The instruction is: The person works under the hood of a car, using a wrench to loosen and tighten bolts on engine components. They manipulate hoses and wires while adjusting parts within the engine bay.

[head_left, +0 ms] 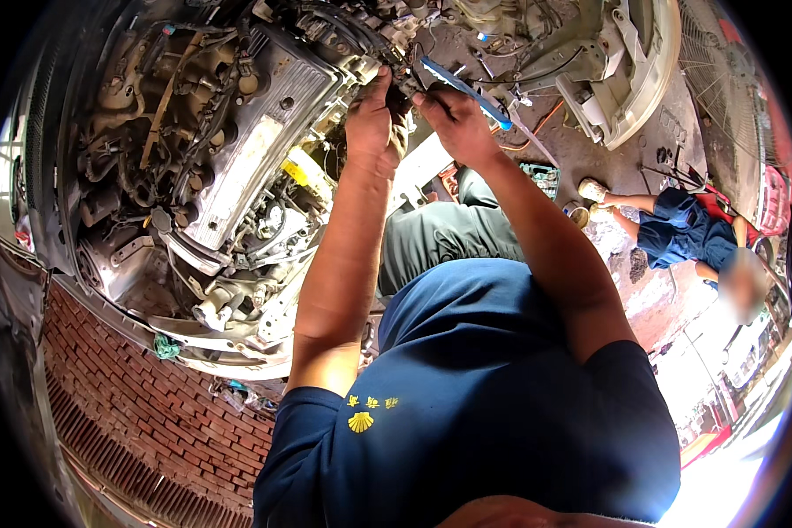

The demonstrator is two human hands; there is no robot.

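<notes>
Both arms reach up to the edge of an opened engine bay. My left hand (374, 123) is closed, thumb up and fingers curled, beside the end of the ribbed metal engine cover (268, 145). My right hand (459, 125) is closed too, its thumb and fingers pinched together close to the left one. Between the fingertips shows a small dark bundle (405, 81) like wiring; what exactly each hand grips is hidden. Just beyond the right hand lies a long blue strip (466, 91), slanting down to the right.
Hoses and cables crowd the engine bay at left. A detached pale bumper (647, 84) lies at the far right. On the ground are a green tool case (541, 179) and an orange cable (550, 114). Another person in dark blue (669, 229) is low down at right.
</notes>
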